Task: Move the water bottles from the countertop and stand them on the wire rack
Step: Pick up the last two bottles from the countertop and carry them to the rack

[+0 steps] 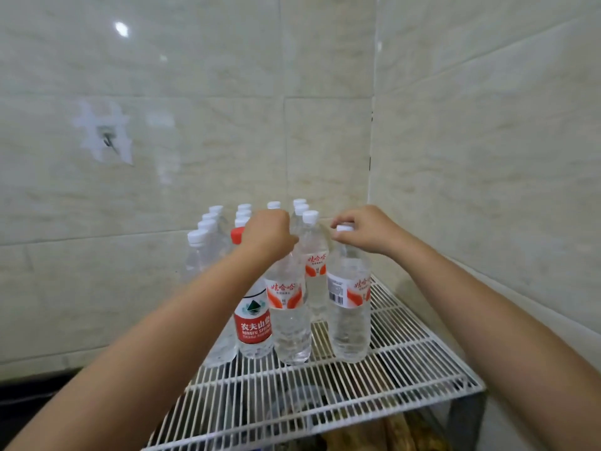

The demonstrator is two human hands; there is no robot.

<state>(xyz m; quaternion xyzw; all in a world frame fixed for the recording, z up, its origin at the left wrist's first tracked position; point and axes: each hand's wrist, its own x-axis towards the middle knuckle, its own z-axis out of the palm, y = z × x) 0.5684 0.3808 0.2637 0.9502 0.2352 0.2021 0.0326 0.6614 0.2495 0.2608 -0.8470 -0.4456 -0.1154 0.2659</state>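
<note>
- Left hand (267, 234): grip curled over the top of a bottle (289, 317) at the front of the rack (406, 362). Cap is hidden under the hand, so it holds by the neck/cap. Base looks to be on the wires, or just about.
- Right hand (361, 229): fingertips pinch the white cap of the right bottle (349, 307), which stands at the rack's 3 o'clock side, base on the wires.
- Both held bottles are upright, front row, with a gap between them.
- Red-label bottle (253, 323) stands touching, or just beside, the left-held one at its 9 o'clock.
- Rest of the bottles (208, 236) are packed in rows toward 12 o'clock, against the wall (162, 157). No bench in view, so I can't tell what's left to move.
- Risks, judging from here:
  - Wire gaps: a base sitting between wires can rock. Letting go before it settles could tip it.
  - Domino: rows are tight. A knock from the left forearm, which reaches across beside the red-label bottle and the left-side row, could take down several.
  - Top-only hold gives little control of the base; a bottle may swing if lifted again.
  - Right bottle sits toward the rack's right side, so a sideways nudge on release could send it toward the edge.
  - Pulling both hands back together could snag caps behind, at 12 o'clock.
</note>
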